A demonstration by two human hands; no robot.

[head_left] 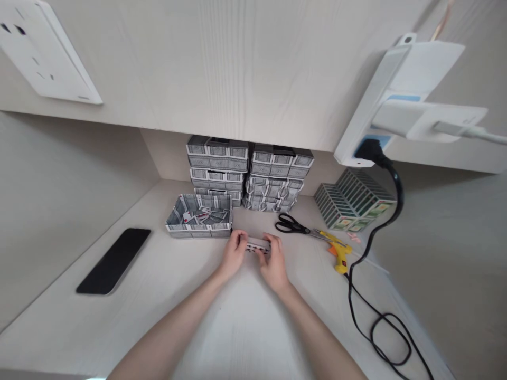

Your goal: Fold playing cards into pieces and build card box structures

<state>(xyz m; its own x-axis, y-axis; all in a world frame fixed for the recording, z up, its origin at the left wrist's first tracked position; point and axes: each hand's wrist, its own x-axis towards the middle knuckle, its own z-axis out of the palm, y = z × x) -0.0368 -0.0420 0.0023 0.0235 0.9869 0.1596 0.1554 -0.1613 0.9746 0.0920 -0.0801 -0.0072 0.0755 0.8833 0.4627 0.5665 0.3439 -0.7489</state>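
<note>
Between my two hands is a small pack of playing cards (258, 244), its pale long edge and dark printed marks showing. My left hand (233, 255) grips its left end with thumb and fingers. On the right end, my right hand (273, 263) is closed too, its thumb at the front and fingers behind. Just behind and left of my left hand, an open box made of folded playing cards (200, 232) holds several loose cards (202, 215).
Stacked card boxes (217, 155) stand at the back wall. Black-handled scissors (292, 224) and a yellow glue gun (339, 252) with a looping black cord (370, 243) lie right. A black phone (114, 261) lies left. Green-patterned stacks (352, 200) and a power strip (376, 105) are right.
</note>
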